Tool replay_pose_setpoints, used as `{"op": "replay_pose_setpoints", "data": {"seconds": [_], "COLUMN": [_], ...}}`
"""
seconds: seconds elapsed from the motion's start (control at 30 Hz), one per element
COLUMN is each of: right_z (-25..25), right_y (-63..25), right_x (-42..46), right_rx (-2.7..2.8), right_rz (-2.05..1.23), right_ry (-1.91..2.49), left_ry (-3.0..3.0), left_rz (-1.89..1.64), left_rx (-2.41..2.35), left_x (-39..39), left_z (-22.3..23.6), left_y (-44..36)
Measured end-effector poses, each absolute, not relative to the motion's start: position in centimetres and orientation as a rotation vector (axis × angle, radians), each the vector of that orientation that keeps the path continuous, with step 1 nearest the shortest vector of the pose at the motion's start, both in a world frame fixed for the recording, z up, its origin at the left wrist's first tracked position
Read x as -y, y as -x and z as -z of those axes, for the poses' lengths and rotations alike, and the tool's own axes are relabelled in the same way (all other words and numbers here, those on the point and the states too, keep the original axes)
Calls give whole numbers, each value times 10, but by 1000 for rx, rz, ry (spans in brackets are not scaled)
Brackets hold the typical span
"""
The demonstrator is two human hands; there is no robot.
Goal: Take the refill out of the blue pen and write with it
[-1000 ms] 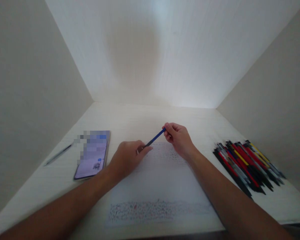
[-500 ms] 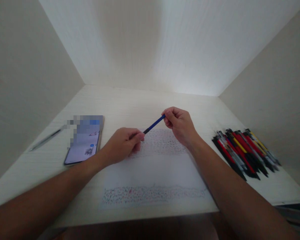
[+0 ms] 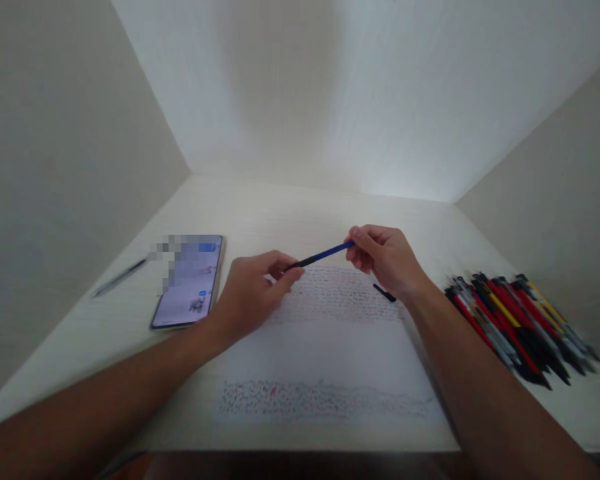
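A slim blue pen (image 3: 333, 251) with a dark grip is held between my two hands above the paper (image 3: 325, 350). My left hand (image 3: 260, 283) pinches the dark end between thumb and fingers, hiding its tip. At the other end, my right hand (image 3: 383, 257) has its thumb and fingers closed on the blue barrel. A small black pen cap (image 3: 384, 293) lies on the paper just below my right hand. Rows of handwriting fill the paper's upper part, and a band of coloured marks runs along its bottom.
Left of the paper lies a phone (image 3: 187, 283) with its screen lit and partly pixelated. Beyond it is a clear pen (image 3: 119, 277). A bunch of red, black and yellow pens (image 3: 520, 327) lies on the right. Pale panels enclose the white desk (image 3: 300, 207) at back and sides.
The pen has turned from a steep slant to nearly level, with both hands still on it. The black cap now shows beside my right hand. The whole view has shifted slightly.
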State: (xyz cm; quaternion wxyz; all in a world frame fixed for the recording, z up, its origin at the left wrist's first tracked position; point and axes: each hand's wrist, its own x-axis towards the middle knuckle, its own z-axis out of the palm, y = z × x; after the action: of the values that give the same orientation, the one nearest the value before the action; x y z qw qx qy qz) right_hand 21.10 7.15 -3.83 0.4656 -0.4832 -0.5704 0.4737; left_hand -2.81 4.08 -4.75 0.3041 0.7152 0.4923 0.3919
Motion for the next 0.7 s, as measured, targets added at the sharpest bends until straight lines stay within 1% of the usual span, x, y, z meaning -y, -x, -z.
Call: {"op": "replay_pose_setpoints", "data": {"seconds": [0.13, 0.23, 0.33, 0.5, 0.6, 0.7], "right_z": [39, 38, 37, 39, 40, 38], "right_y": [-218, -219, -215, -212, -213, -213], "right_x": [-73, -72, -70, -67, -67, -67], "right_rx": [1567, 1622, 1613, 1694, 1778, 1717], "right_rz": [-1176, -1156, -1205, -1333, -1298, -1263], "right_ry": [1188, 1125, 1097, 1261, 1316, 1205], "left_ry": [-2044, -1924, -1818, -1785, -1805, -1775], "left_rz": [-1031, -970, -984, -1022, -1035, -1012], "left_rx": [-1340, -1318, -1302, -1300, -1303, -1309], "left_x": [-39, -40, -39, -37, -36, -35], "left_z": [48, 48, 47, 47, 47, 44], "left_y": [28, 27, 25, 23, 23, 23]}}
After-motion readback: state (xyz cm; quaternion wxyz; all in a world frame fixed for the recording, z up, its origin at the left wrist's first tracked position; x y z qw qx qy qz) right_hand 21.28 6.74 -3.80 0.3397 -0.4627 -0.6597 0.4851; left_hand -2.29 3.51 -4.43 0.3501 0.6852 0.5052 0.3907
